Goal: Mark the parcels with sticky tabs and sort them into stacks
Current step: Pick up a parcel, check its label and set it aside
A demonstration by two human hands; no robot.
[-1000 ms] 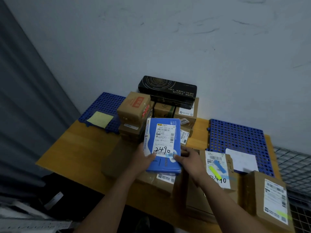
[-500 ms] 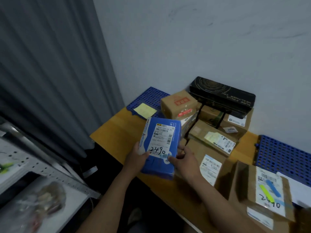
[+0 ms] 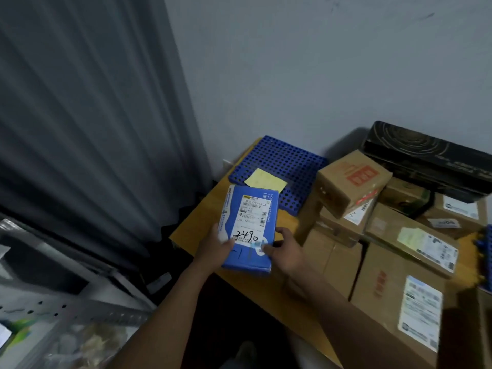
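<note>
Boxes (image 3: 351,182) block R, table edge (image 3: 205,217) bare, curtain (image 3: 93,115) prob near

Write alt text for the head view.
The left hand and right hand hold a blue parcel marked 2490 over a wooden table. Cardboard parcels are stacked to its right; a yellow sticky note lies on a blue perforated mat behind.

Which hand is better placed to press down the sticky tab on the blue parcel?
Likely the right hand: its thumb lies beside the pale tab on the blue parcel, while the left hand grips the opposite edge.
</note>
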